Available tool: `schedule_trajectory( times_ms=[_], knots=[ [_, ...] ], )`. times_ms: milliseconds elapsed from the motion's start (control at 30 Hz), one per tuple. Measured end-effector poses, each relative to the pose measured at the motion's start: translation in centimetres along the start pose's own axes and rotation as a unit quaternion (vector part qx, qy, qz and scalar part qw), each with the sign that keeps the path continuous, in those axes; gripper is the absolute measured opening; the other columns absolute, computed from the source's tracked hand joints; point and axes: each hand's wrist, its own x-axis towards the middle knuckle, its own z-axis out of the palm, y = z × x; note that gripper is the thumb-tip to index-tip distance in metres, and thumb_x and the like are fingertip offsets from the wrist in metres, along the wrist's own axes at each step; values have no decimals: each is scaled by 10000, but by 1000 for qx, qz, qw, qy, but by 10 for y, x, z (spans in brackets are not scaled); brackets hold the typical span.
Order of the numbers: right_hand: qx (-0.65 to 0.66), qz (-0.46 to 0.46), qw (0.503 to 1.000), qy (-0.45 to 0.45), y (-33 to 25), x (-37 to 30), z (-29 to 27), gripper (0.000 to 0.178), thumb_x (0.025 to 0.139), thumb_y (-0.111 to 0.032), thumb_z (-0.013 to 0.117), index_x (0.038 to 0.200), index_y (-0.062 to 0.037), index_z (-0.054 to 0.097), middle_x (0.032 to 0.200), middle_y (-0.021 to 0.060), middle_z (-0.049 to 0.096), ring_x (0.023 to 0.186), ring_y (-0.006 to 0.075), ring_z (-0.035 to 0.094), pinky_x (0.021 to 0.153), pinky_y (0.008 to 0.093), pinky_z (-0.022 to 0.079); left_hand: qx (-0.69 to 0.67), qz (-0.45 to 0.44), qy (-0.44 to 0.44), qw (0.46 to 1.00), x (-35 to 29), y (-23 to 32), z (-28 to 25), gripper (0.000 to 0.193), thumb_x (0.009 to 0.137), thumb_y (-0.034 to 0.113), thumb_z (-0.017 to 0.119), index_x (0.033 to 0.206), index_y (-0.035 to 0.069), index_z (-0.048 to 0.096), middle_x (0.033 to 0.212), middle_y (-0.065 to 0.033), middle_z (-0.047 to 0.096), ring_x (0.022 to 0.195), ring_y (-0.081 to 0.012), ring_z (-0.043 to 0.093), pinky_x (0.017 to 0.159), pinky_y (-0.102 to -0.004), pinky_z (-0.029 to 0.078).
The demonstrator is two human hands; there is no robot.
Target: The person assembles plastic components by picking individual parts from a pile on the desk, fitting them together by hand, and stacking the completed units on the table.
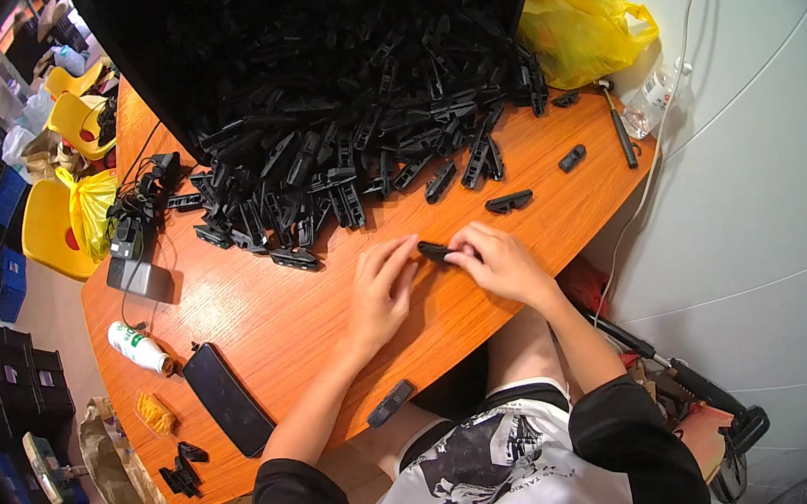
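A small black plastic clip-like part (436,252) is pinched between the thumb and fingers of my right hand (506,263), just above the table. Beside its left end is my left hand (380,293), fingers bent and thumb apart, with nothing seen in it; whether a fingertip touches the part is hard to tell. A large heap of similar black parts (303,169) spills from a big black container (196,36) onto the wooden table (300,310). Single black parts lie near my right hand, one (508,202) just beyond it and another (572,158) farther right.
On the left lie a phone (228,399), a white bottle (139,347), a yellow bundle (154,414) and a power adapter (139,278). One grey-black part (391,404) sits at the near edge. A black-handled tool (621,129), clear bottle (657,98) and yellow bag (582,23) are at right.
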Motion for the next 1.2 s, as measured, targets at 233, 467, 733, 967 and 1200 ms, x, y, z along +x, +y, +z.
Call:
schedule_trajectory(
  times_ms=[233,467,733,967,1200],
  knots=[
    [262,116,949,-129,19,18,2,226,930,-205,580,1031,-5,607,806,-15,565,730,85,536,655,231,447,11,-24,-79,997,-12,-14,4,377,771,57,705,1140,58,626,1092,-127,569,1000,-289,541,820,-375,457],
    [361,88,928,18,25,7,-1,258,934,-28,521,1173,61,561,1052,76,553,1012,164,604,894,253,478,62,7,-59,996,-9,-13,5,317,750,104,737,1054,47,665,1027,-114,570,920,-271,517,785,-341,459],
    [246,-7,969,12,15,-5,11,218,825,11,641,1043,14,664,1088,127,653,989,204,629,865,286,498,41,-25,-61,997,-9,-16,4,304,732,102,744,1026,54,680,926,-91,582,871,-261,515,756,-340,451],
    [229,13,973,12,15,-12,5,252,747,22,705,997,10,673,1003,125,675,923,208,653,836,296,512,41,-40,-61,997,-9,-12,2,249,746,126,730,986,65,703,905,-81,589,880,-257,520,777,-349,453],
    [176,18,984,5,17,-10,2,281,726,-1,732,1002,-20,687,928,103,667,839,186,640,743,271,514,23,-62,-62,996,-5,-10,0,234,725,102,741,955,64,718,821,-63,581,801,-244,510,717,-337,441]
  ],
)
